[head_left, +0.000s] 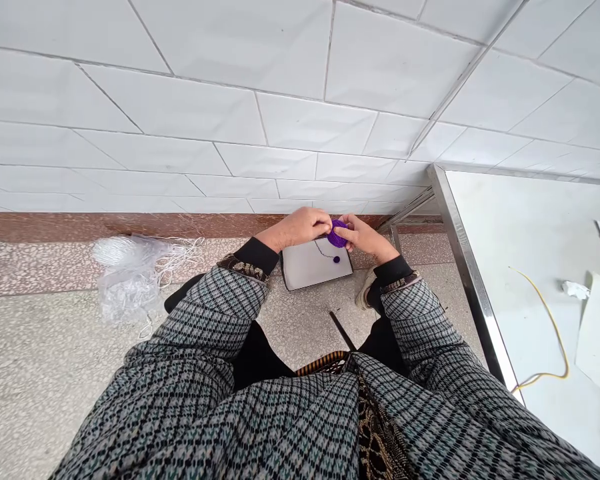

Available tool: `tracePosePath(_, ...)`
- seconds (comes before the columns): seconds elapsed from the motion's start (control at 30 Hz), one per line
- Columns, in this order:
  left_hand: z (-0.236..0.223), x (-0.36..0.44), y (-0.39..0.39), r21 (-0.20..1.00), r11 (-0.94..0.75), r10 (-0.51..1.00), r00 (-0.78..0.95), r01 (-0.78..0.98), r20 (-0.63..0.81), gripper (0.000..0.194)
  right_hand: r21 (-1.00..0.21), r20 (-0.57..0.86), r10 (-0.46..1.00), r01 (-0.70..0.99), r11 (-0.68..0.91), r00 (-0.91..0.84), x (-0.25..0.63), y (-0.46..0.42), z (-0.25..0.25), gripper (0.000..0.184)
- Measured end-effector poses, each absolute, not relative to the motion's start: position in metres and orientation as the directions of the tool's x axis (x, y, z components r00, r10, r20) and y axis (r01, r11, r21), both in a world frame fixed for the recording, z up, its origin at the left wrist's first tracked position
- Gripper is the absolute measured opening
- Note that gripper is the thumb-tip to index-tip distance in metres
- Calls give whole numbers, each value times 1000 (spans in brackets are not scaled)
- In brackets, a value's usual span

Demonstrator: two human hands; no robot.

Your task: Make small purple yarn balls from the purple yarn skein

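Note:
Both my hands meet in front of me, above the floor. My left hand [300, 228] and my right hand [364, 237] are closed, pinching a small round purple crochet piece [337, 233] between them. A thin purple thread [324, 252] hangs from it down to a tiny purple ball [337, 259]. Beneath lies a white box [313, 267] on the floor. My sleeves are checked grey with black cuffs.
A clear plastic bag with white cord [130, 270] lies on the speckled floor at left. A white tiled wall stands ahead. A metal-edged table [467, 267] at right carries a yellow cord [553, 327] and paper scraps. A dark stick [341, 330] lies between my legs.

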State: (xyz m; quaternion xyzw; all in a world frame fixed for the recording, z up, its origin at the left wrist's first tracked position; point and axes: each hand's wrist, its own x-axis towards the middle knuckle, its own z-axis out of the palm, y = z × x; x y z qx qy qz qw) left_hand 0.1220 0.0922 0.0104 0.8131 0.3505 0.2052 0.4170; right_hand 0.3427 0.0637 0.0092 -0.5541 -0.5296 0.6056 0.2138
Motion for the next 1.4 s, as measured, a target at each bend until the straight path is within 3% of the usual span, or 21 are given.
tracePosePath(0.13,12,115,99,830,-377,811,579,411,81,23,-891,-452,780,185,-414,-433,343,60,18,35)
tracePosePath(0.27,7,118,103,830,-358,841,535,427,87,23,-892,-415,731,83,-445,-541,344,57,21,63)
tracePosePath(0.37,0,122,104,811,-288,872,490,509,3,24,-903,-326,801,-86,-421,-502,345,57,21,78)
tracePosePath(0.5,-6,130,96,818,-323,739,666,477,-97,23,-902,-260,899,-245,-357,-353,346,63,17,76)
tracePosePath(0.63,-2,136,87,830,-416,587,807,371,-67,20,-929,-283,937,-185,-320,-204,345,70,5,65)
tracePosePath(0.77,6,131,87,834,-412,586,808,366,-65,21,-925,-374,920,121,-361,-114,344,70,0,43)
tracePosePath(0.83,9,125,91,831,-392,654,755,394,-50,22,-889,-435,876,252,-382,-207,343,68,4,35)
tracePosePath(0.9,12,118,95,828,-372,734,679,419,-14,23,-882,-463,813,276,-383,-352,343,64,10,33)
tracePosePath(1.03,13,111,102,816,-371,815,576,443,58,23,-915,-392,725,157,-372,-567,346,59,19,42)
tracePosePath(1.13,8,114,104,814,-358,838,542,457,65,22,-916,-348,690,74,-394,-634,348,58,20,56)
tracePosePath(1.27,1,124,101,803,-281,861,507,526,-31,23,-919,-260,828,-135,-370,-496,348,61,19,71)
tracePosePath(1.33,1,129,96,807,-290,797,596,515,-94,23,-930,-229,913,-203,-308,-337,347,64,16,71)
tracePosePath(1.4,2,132,91,817,-344,693,713,463,-112,23,-949,-237,954,-168,-268,-185,346,68,11,64)
